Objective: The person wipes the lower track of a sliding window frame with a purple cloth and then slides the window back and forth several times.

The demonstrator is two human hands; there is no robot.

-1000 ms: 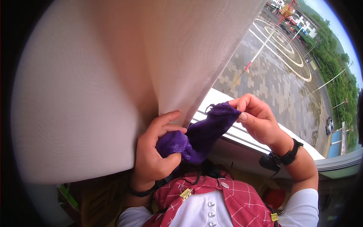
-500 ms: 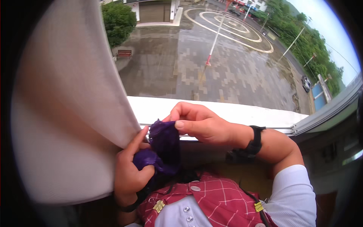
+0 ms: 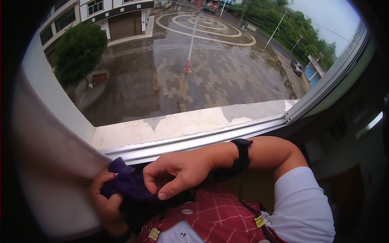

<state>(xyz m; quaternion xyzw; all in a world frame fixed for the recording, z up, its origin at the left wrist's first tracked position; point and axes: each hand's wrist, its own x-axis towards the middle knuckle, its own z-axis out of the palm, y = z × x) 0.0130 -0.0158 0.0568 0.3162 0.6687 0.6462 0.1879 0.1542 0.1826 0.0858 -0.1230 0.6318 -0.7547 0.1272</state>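
Crumpled in my left hand (image 3: 106, 200) is a thin purple cloth (image 3: 125, 182), with the fingers and thumb closed on it at the lower left, beside the curtain. Its top corner sticks up near the window track. My right hand (image 3: 178, 172) is just to the right, in front of part of the cloth, with a black band (image 3: 242, 153) on its wrist. Its fingers are curled and the thumb tip is close to the index fingertip in a pinch. Whatever may lie between those tips is too small or hidden to make out.
A pale curtain (image 3: 52, 162) hangs along the left. Ahead run a metal window track (image 3: 194, 141) and a peeling white sill (image 3: 190, 120); the window frame (image 3: 324, 83) rises at right. Outside, below, lies a wet paved square (image 3: 194, 81) with a pole and a tree (image 3: 79, 52).
My right hand has let go of the cloth's upper edge and come down toward my body, fingers curling. The cloth and left hand sit lower and further left as the view has shifted right.
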